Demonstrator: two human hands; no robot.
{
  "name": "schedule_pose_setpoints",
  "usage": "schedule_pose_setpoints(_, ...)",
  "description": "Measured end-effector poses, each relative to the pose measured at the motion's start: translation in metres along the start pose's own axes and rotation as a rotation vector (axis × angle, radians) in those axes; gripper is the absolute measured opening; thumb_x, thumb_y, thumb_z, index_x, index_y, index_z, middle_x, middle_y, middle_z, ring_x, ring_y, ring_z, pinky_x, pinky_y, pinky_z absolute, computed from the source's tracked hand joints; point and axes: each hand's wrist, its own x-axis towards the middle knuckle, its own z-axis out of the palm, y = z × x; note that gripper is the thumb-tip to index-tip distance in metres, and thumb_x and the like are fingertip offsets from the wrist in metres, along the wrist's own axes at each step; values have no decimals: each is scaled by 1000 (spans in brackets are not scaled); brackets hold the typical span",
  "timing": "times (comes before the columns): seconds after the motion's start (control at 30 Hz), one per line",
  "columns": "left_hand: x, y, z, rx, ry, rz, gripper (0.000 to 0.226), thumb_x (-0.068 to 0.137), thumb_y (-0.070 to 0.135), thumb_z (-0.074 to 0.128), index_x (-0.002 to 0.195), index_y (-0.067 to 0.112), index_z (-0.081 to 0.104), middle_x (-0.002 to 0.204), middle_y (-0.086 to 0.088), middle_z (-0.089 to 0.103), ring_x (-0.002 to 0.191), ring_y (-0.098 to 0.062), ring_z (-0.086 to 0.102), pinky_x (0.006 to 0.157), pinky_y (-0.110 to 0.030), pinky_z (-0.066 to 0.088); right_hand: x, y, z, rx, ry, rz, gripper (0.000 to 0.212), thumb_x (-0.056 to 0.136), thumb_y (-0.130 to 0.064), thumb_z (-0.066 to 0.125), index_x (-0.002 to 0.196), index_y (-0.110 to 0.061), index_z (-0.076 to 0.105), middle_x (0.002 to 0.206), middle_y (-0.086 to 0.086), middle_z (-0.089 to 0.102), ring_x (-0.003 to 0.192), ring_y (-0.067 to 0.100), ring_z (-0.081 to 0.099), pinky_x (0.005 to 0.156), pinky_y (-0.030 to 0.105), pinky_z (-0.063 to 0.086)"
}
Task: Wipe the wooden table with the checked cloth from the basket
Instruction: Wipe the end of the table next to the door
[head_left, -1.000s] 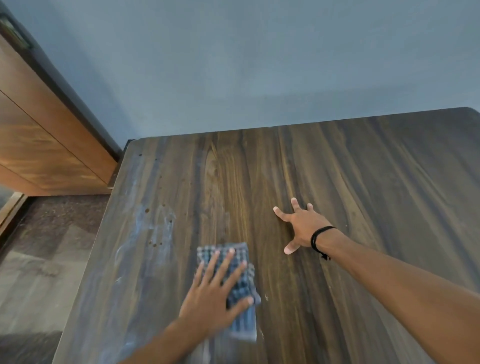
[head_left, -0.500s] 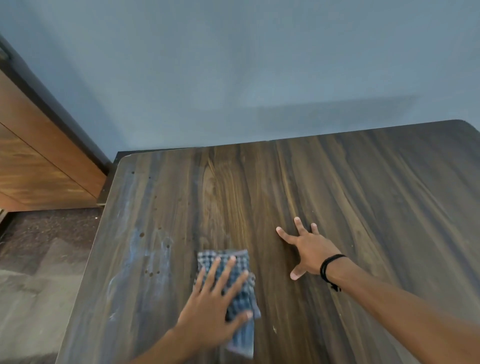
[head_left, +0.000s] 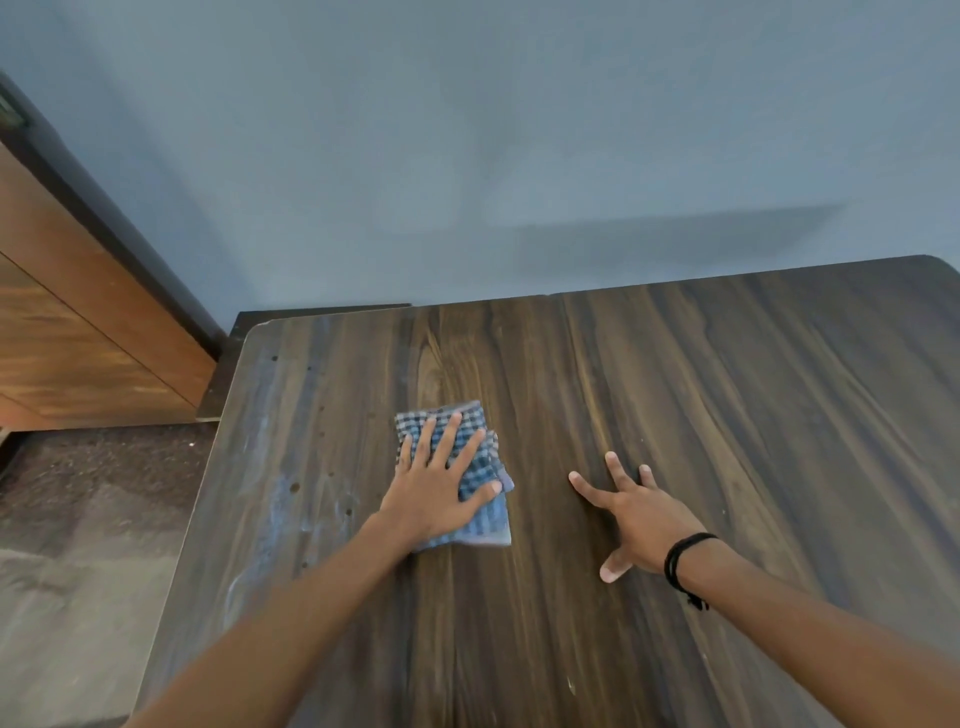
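Observation:
A folded blue-and-white checked cloth (head_left: 480, 483) lies flat on the dark wooden table (head_left: 727, 415), left of its middle. My left hand (head_left: 434, 488) presses down on the cloth with straight, spread fingers and covers much of it. My right hand (head_left: 636, 519), with a black band at the wrist, rests flat on the bare wood to the right of the cloth, fingers spread, apart from the cloth. No basket is in view.
Pale smears and small dark spots (head_left: 296, 488) mark the table's left strip. A blue-grey wall (head_left: 519, 156) runs along the table's far edge. A brown wooden cabinet (head_left: 78, 338) stands at the left, with speckled floor (head_left: 78, 519) beside the table's left edge.
My left hand has pushed the cloth away from me, toward the far edge of the table. The right hand stays flat on the wood. The view has tilted upward.

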Motion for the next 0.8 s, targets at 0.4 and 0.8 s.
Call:
schedule_pose_setpoints(0.4, 40, -26, -21, -39, -39, -178, 86, 86, 85, 17, 156, 43, -12, 163, 5, -25, 150, -27, -23, 120, -53, -11, 63, -52, -70, -78, 75, -63, 126, 73, -45, 86, 156, -45, -8, 166, 6, -19, 150, 48, 1, 117, 59, 27)
schedule_pose_setpoints(0.8, 24, -30, -17, -38, -15, -157, 86, 86, 86, 16, 154, 45, -16, 162, 8, -27, 149, -24, -25, 122, -51, -10, 82, -60, -81, -136, -15, -99, 126, 77, -37, 84, 158, -38, -12, 165, 13, -21, 147, 54, -6, 116, 59, 24)
